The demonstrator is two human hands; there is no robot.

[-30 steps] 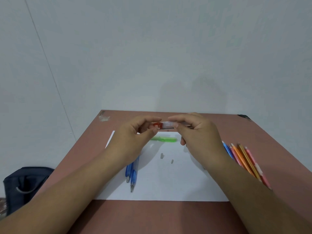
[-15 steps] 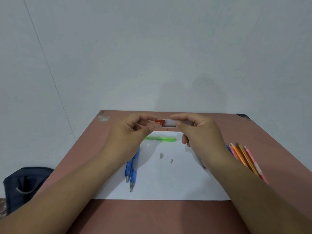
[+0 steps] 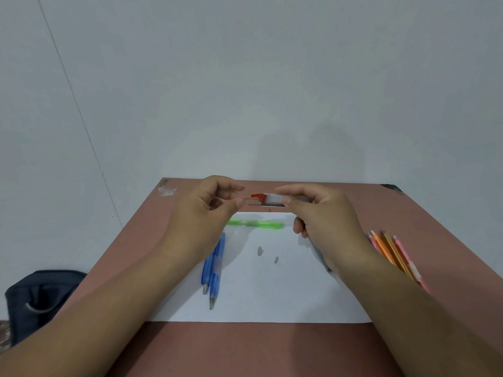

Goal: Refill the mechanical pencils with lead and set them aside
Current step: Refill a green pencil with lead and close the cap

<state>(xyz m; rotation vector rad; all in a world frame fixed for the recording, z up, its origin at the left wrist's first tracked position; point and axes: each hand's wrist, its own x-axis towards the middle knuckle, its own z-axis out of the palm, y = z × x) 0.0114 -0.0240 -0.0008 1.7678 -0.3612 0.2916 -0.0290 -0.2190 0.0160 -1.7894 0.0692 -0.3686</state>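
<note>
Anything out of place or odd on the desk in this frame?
Two small grey parts lie loose mid-sheet on the white paper, apart from any pencil, likely removed caps. A torn tape scrap clings to the table's far-left corner. Otherwise tidy.

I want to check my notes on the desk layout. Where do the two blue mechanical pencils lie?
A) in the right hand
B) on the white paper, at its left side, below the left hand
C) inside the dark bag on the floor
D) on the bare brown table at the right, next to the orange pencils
B: the blue mechanical pencils lie side by side on the left part of the white paper, just under the left hand.
</note>
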